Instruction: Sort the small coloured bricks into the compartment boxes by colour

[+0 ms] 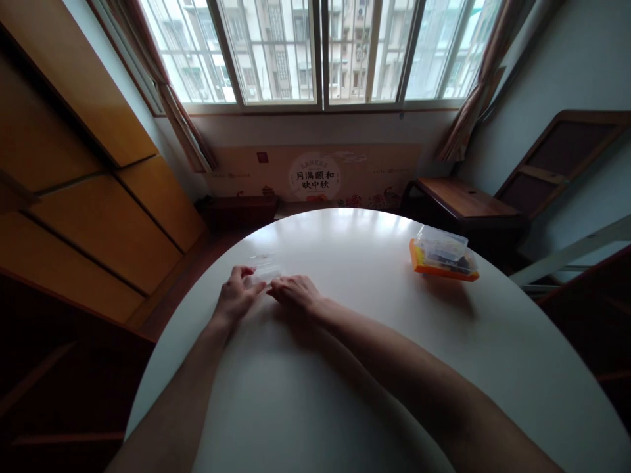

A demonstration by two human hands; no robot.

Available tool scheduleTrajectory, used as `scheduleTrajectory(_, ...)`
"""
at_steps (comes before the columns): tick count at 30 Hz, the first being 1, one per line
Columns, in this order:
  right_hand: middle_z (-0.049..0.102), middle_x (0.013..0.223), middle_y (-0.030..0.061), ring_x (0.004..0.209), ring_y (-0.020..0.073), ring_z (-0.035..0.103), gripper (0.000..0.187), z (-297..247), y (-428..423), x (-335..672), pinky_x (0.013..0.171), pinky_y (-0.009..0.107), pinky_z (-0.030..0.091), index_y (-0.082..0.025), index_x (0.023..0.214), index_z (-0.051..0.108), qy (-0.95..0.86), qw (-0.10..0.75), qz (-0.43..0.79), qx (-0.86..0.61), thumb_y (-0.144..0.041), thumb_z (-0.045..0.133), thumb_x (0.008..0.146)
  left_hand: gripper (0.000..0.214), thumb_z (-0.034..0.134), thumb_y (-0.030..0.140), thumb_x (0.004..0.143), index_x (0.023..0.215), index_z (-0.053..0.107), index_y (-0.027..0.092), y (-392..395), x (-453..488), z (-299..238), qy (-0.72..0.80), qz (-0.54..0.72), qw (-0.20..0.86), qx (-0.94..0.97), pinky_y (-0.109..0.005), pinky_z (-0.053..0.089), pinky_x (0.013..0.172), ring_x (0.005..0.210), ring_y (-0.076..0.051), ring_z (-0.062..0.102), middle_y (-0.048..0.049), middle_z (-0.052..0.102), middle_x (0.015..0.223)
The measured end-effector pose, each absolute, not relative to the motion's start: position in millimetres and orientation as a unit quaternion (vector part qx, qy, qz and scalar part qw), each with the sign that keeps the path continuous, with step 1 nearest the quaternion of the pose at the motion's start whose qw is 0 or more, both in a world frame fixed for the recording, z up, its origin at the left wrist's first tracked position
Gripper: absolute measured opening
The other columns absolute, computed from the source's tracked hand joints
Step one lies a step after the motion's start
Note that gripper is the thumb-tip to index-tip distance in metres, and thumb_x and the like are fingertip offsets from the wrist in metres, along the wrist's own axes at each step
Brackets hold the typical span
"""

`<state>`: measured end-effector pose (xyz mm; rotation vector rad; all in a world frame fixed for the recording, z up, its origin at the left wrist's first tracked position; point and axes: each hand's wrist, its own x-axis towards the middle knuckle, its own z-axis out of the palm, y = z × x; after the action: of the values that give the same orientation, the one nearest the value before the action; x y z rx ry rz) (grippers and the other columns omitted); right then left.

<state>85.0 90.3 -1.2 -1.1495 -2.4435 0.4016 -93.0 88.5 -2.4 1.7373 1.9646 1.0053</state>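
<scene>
Clear box (265, 265) on the worktop (359, 263), left of centre, directly between your hands. Your left hand (237, 295) has it by the left end, fingers closed around that side with the thumb along the near edge; likely a steadying hold. Your right hand (297, 289) bends in at the near right corner, fingers curled and touching; whether they pinch or merely press, you can't tell from here, as the knuckles hide the tips. Two-sided contact probably stops so light a piece sliding on the smooth top.

Orange case (444, 272) sits well apart to your right, a clear lid (442, 246) tilted on it, perhaps parked out of the way.

Edges: the worktop's curved left rim runs near your left hand, so less margin there. Wide stretch of white surface between your right hand and the case; your right forearm slants across the near side.
</scene>
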Motion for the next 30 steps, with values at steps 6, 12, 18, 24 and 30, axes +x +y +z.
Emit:
scheduleTrajectory(6,0.062,0.104,0.0128,0.093,0.0234,0.057,0.019,-14,104,62,0.077,0.033,0.046,-0.015,0.105,0.056,-0.922,0.161,0.063,-0.346,-0.027,0.045,0.095,0.049,0.06,0.038,0.072,0.116,0.054,0.017,91,-100,-4,0.691,0.286,0.134,0.651,-0.038,0.047,0.093,0.108,-0.028,0.06,-0.0121,0.063,0.115)
scheduleTrajectory(12,0.059,0.104,0.0114,0.094,0.0251,0.051,0.019,-16,92,68,0.081,0.037,0.044,-0.017,0.107,0.054,-0.914,0.179,0.053,-0.361,-0.025,0.043,0.094,0.048,0.055,0.042,0.075,0.118,0.057,0.019,88,-101,-3,0.697,0.254,0.099,0.663,-0.039,0.047,0.093,0.104,-0.028,0.06,-0.0103,0.065,0.11)
scheduleTrajectory(18,0.058,0.111,0.0075,0.101,0.0221,0.051,0.017,-12,79,80,0.088,0.036,0.042,-0.021,0.106,0.056,-0.889,0.242,0.142,-0.362,-0.024,0.049,0.091,0.041,0.053,0.04,0.074,0.109,0.061,0.02,84,-98,-2,0.671,0.277,0.099,0.681,-0.035,0.047,0.093,0.104,-0.026,0.06,-0.0079,0.065,0.111)
scheduleTrajectory(24,0.055,0.123,0.0101,0.116,0.023,0.048,0.024,-2,52,130,0.099,0.04,0.039,-0.021,0.113,0.057,-0.817,0.396,0.217,-0.359,-0.021,0.052,0.089,0.038,0.052,0.04,0.076,0.106,0.061,0.019,83,-98,-3,0.662,0.279,0.087,0.69,-0.041,0.042,0.101,0.114,-0.029,0.055,-0.0099,0.062,0.12)
scheduleTrajectory(30,0.055,0.123,0.011,0.117,0.0266,0.049,0.03,27,33,266,0.1,0.045,0.038,-0.024,0.114,0.058,-0.802,0.434,0.06,-0.407,-0.027,0.059,0.084,0.024,0.054,0.03,0.074,0.092,0.063,0.016,79,-90,0,0.628,0.35,-0.009,0.695,-0.044,0.038,0.104,0.114,-0.03,0.054,-0.013,0.06,0.117)
